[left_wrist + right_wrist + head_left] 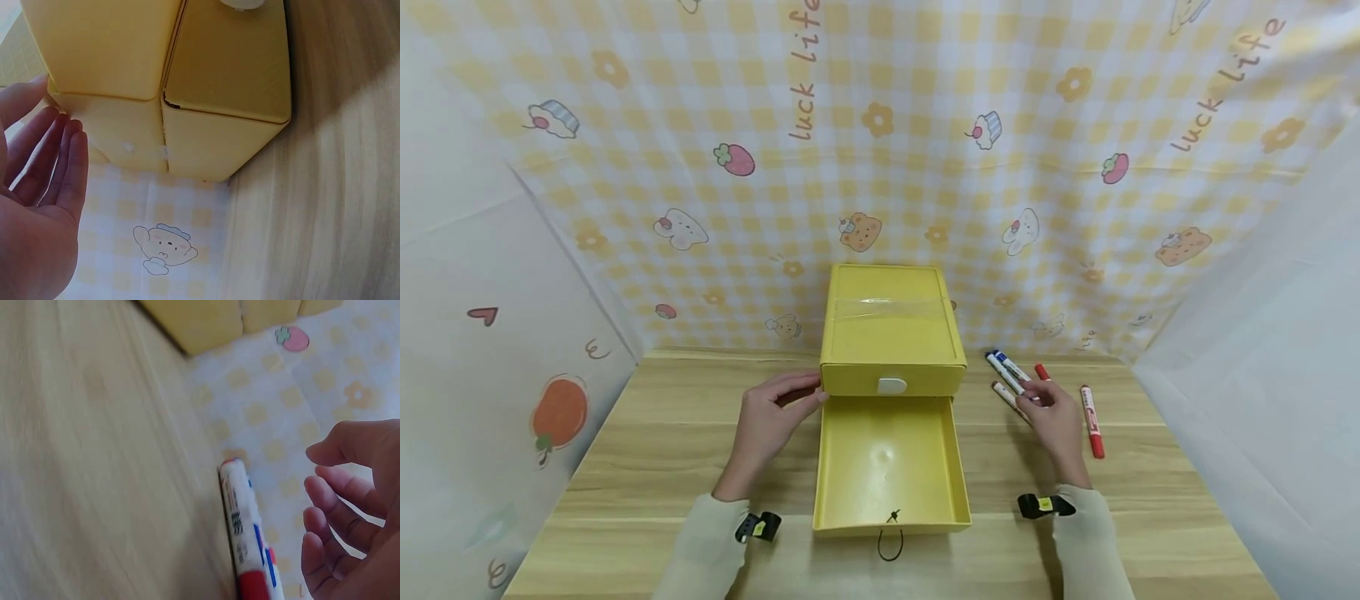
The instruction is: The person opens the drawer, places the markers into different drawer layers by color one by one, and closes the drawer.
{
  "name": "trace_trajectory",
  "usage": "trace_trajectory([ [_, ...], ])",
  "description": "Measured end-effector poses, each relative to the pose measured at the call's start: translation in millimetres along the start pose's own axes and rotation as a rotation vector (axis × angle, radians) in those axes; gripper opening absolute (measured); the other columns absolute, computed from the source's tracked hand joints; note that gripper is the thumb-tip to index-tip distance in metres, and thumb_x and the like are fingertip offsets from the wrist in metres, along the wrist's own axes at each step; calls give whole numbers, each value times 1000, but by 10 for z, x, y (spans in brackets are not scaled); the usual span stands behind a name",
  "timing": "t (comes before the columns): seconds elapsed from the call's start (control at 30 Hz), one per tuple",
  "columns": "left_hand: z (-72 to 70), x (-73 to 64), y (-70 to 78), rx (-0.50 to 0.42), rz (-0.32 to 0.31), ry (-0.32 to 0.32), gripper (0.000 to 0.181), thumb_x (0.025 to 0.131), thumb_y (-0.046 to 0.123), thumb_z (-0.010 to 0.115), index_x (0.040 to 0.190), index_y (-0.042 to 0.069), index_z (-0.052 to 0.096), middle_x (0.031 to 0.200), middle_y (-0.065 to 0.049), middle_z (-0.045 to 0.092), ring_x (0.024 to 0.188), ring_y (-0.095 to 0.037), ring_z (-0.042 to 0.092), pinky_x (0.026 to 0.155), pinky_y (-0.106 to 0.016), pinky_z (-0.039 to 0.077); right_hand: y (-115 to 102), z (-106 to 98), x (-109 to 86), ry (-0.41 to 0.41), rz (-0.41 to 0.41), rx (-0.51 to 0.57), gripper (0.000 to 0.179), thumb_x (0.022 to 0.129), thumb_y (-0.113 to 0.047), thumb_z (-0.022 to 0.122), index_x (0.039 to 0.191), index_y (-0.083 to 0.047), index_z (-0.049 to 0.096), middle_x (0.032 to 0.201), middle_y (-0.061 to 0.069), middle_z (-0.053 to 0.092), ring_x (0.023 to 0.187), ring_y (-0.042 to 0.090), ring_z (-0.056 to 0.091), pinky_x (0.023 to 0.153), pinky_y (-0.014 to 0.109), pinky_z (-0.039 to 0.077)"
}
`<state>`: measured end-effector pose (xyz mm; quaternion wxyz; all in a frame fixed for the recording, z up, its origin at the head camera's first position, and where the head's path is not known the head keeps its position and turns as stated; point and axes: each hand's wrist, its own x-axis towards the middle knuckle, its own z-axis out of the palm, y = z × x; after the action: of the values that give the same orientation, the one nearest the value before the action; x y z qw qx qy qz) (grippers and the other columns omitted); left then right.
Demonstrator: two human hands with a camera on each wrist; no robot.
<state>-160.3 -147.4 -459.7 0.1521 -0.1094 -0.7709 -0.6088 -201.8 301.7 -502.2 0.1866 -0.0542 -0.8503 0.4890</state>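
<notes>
A yellow drawer box stands at the back of the table, a white handle on its front. Below it, a yellow drawer is pulled out, with a black cord loop at its front. My left hand is at the box's left side, its fingertips at the edge of the yellow casing. On the right, my right hand hovers by several markers. In the right wrist view, its fingers are loosely bent with nothing between them, apart from a white marker with a red end.
A red-and-white marker lies farther right on the wooden table. Behind the table hangs a yellow-checked cloth with printed drawings. White sheets line the sides.
</notes>
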Motion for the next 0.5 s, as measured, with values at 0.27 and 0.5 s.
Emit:
trace_trajectory([
  [0.27,-22,-3,9,-8,17,-16,24,95,9,89,119,3,85,122,-7,80,113,-24,77,94,-30,64,40,-145,-1,-3,-3,-149,22,91,-2,84,112,5,80,101,20,80,75,-4,60,66,12,44],
  [0.5,-15,-6,-5,-24,17,-12,22,95,7,90,116,2,85,122,-7,80,115,-21,76,96,-34,64,101,-206,26,-55,-80,-333,22,89,-7,85,109,1,82,96,16,80,79,22,68,70,33,48],
])
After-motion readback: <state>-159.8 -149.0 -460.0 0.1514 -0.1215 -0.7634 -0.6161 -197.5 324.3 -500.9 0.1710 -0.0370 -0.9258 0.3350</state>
